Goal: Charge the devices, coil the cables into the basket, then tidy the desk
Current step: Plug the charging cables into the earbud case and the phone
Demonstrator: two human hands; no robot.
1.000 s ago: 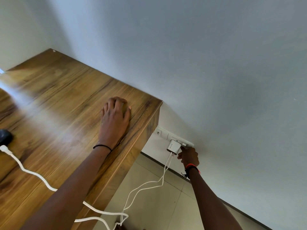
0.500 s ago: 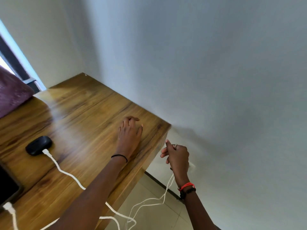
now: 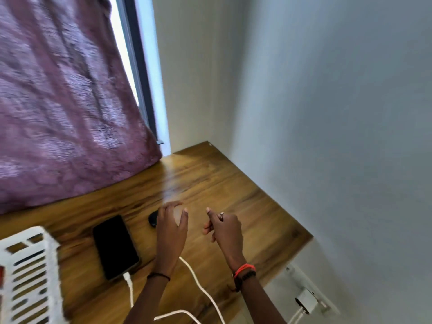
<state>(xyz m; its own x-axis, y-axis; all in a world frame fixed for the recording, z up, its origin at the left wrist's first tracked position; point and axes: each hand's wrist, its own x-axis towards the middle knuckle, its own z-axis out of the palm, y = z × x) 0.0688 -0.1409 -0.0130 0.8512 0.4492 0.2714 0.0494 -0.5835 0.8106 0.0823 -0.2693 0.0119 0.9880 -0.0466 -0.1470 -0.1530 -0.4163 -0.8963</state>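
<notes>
A black phone (image 3: 116,246) lies face up on the wooden desk (image 3: 257,220) with a white cable (image 3: 129,286) plugged into its near end. A small black device (image 3: 153,219) sits behind my left hand (image 3: 171,230), which hovers over it with relaxed, spread fingers and holds nothing. A second white cable (image 3: 201,286) runs under my left wrist toward that device. My right hand (image 3: 225,230) floats above the desk, fingers loosely curled and empty. A white charger (image 3: 306,302) sits in the wall socket strip (image 3: 327,302) at the lower right.
A white slotted basket (image 3: 30,274) stands at the desk's left front. A purple curtain (image 3: 65,101) hangs over the desk's back left beside a window frame (image 3: 138,66). Grey wall (image 3: 339,136) borders the desk's right side.
The view swung left, bringing phone, basket and curtain into sight. My right hand rose from the wall charger to above the desk. My left hand lifted off the desk and moved toward the black device.
</notes>
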